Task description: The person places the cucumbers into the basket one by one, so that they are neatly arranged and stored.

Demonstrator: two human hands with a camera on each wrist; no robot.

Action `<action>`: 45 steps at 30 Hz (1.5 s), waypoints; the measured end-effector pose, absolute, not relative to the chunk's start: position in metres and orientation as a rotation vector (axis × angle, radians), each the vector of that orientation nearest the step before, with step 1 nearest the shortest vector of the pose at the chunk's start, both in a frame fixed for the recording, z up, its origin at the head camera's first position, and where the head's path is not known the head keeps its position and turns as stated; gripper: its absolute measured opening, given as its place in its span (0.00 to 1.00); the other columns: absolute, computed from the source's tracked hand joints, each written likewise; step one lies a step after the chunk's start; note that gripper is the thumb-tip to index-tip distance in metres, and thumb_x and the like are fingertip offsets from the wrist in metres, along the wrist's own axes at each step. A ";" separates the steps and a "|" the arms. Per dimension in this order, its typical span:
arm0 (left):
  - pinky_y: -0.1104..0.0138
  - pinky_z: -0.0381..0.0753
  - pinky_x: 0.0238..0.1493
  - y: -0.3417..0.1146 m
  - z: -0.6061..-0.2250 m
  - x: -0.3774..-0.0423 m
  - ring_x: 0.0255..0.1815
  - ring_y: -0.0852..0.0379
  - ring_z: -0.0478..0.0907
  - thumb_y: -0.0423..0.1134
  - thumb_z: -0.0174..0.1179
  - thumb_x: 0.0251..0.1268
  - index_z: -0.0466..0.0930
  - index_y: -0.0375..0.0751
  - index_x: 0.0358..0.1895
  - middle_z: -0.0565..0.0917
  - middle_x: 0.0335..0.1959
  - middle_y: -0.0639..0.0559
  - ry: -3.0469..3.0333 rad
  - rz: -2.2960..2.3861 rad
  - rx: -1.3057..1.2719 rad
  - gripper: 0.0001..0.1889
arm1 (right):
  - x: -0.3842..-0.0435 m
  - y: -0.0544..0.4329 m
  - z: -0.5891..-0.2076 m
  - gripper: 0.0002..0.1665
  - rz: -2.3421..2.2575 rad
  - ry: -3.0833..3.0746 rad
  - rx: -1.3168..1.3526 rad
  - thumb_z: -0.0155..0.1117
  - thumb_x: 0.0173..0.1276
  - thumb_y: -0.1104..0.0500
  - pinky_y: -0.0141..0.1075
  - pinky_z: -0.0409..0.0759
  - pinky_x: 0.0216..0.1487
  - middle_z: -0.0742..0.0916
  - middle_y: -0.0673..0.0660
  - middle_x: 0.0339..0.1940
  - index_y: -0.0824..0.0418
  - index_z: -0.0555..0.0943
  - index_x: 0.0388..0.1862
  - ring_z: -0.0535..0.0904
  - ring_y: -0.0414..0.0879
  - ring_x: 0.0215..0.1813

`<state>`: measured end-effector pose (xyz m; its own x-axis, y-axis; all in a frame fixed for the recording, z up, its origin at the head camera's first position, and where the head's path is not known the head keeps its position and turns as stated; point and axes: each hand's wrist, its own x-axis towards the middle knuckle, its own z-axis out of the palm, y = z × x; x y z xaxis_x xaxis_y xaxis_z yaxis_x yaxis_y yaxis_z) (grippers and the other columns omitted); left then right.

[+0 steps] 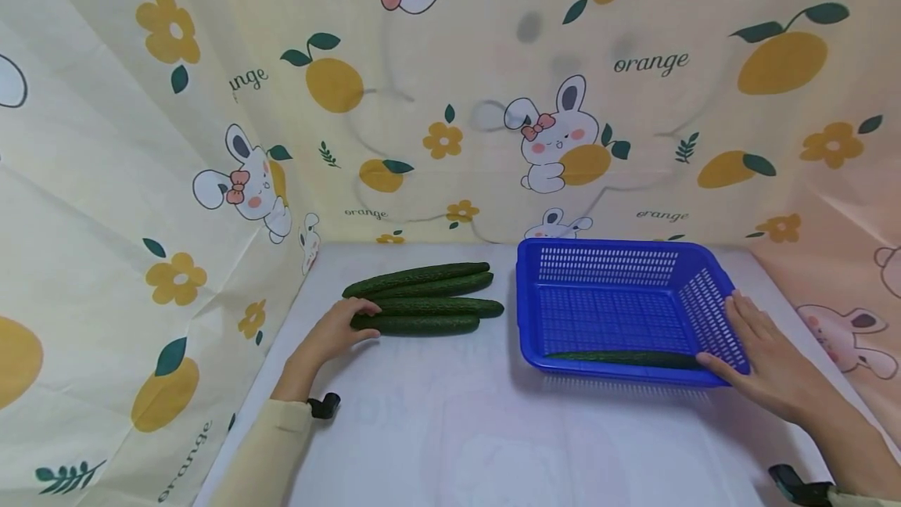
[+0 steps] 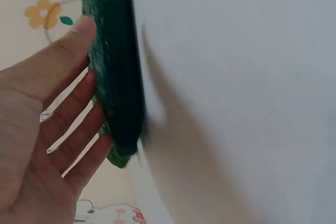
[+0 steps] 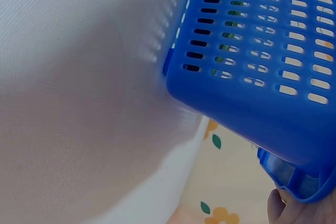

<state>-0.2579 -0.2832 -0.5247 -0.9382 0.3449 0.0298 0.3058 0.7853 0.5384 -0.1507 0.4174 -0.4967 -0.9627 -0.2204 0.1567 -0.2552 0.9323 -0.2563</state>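
Note:
Several dark green cucumbers (image 1: 422,284) lie side by side on the white table, left of the middle. At their left ends, my left hand (image 1: 341,327) holds the front cucumber (image 1: 422,325), thumb on the near side and fingers over the top. In the left wrist view the fingertips pass behind the cucumber (image 2: 113,61) and are hidden. On the right stands a blue plastic basket (image 1: 598,245), with a single cucumber (image 1: 626,358) lying along its front wall. My right hand (image 1: 781,366) rests with straight fingers against the basket's right rim, its thumb over the front right corner.
The white table (image 1: 493,429) stretches in front of the cucumbers and basket. A printed cloth (image 1: 479,100) with rabbits and oranges hangs behind and at both sides. Black straps with small devices sit on the left wrist (image 1: 325,405) and right wrist (image 1: 798,483).

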 end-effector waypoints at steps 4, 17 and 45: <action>0.44 0.77 0.70 -0.287 -0.526 -0.258 0.64 0.42 0.79 0.41 0.77 0.67 0.86 0.43 0.61 0.85 0.57 0.48 2.924 0.805 0.496 0.21 | -0.150 0.417 -0.497 0.64 0.421 -2.965 0.363 0.63 0.78 0.38 0.44 0.14 0.77 0.41 0.74 0.88 0.70 0.38 0.88 0.28 0.69 0.88; 0.44 0.75 0.72 -0.286 -0.534 -0.255 0.67 0.40 0.78 0.41 0.78 0.66 0.87 0.47 0.57 0.85 0.60 0.46 2.961 0.706 0.528 0.18 | -0.150 0.416 -0.495 0.64 0.405 -2.994 0.344 0.62 0.78 0.36 0.46 0.15 0.77 0.40 0.74 0.88 0.71 0.37 0.88 0.27 0.69 0.88; 0.41 0.80 0.67 -0.276 -0.491 -0.223 0.67 0.41 0.82 0.47 0.71 0.74 0.85 0.52 0.65 0.87 0.63 0.50 2.881 1.010 0.675 0.20 | -0.149 0.416 -0.497 0.64 0.406 -2.957 0.366 0.63 0.77 0.37 0.40 0.14 0.78 0.41 0.73 0.88 0.72 0.39 0.87 0.27 0.65 0.88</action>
